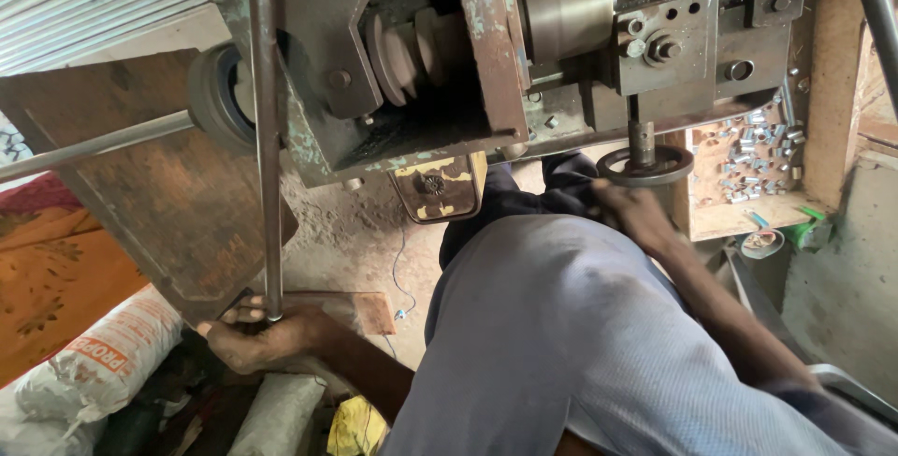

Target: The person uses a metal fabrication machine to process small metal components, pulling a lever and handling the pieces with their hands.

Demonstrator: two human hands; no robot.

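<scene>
Left of the machine body (486, 54), your left hand (253, 336) is closed around the lower end of the long steel rod (267, 157); it looks rigid, heavy and smooth, so grip low. Below the body's right side, your right hand (636, 213) rests on the round handwheel (645, 164); how firmly it grips I cannot tell.

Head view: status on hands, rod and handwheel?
Left hand closed round long steel rod. Right hand on machine's handwheel. Nothing blocking either.
</scene>
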